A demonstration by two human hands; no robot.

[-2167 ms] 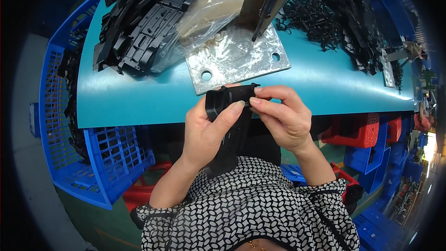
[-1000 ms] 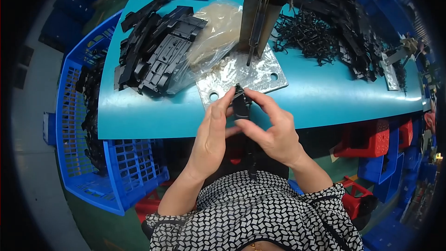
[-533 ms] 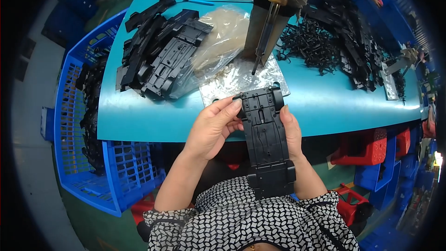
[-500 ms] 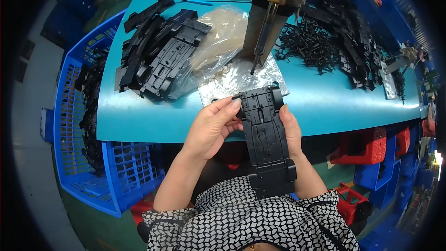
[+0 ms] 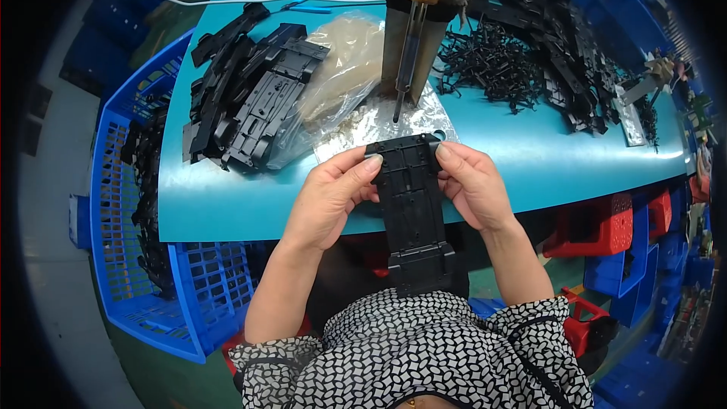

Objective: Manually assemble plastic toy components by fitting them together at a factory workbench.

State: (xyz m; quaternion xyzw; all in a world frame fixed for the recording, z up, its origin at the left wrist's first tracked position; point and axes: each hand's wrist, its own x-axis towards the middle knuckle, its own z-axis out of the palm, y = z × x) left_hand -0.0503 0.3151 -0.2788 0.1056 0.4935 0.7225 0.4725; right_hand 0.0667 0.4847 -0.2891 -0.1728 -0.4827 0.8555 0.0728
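A long black plastic toy-car chassis (image 5: 414,216) is held upright in front of me, its far end by the table's edge and its near end close to my lap. My left hand (image 5: 329,197) pinches its far left corner, thumb on top. At the far right corner my right hand (image 5: 478,185) grips it the same way, fingers curled underneath and partly hidden. Just beyond the far end, a soldering-iron-like tool (image 5: 407,60) with a thin metal tip points down over a foil-covered pad (image 5: 360,123). The tip is apart from the chassis.
More black chassis (image 5: 261,110) are piled at left beside a clear plastic bag (image 5: 341,68). Small black parts (image 5: 492,64) and longer black pieces (image 5: 564,53) lie at right. Blue-handled pliers (image 5: 310,9) rest behind. A blue crate (image 5: 193,318) stands left, red stools (image 5: 594,227) right.
My right hand has slid from the chassis's side up to its far right corner. The chassis sits slightly further left in view and straighter. My left hand keeps its hold.
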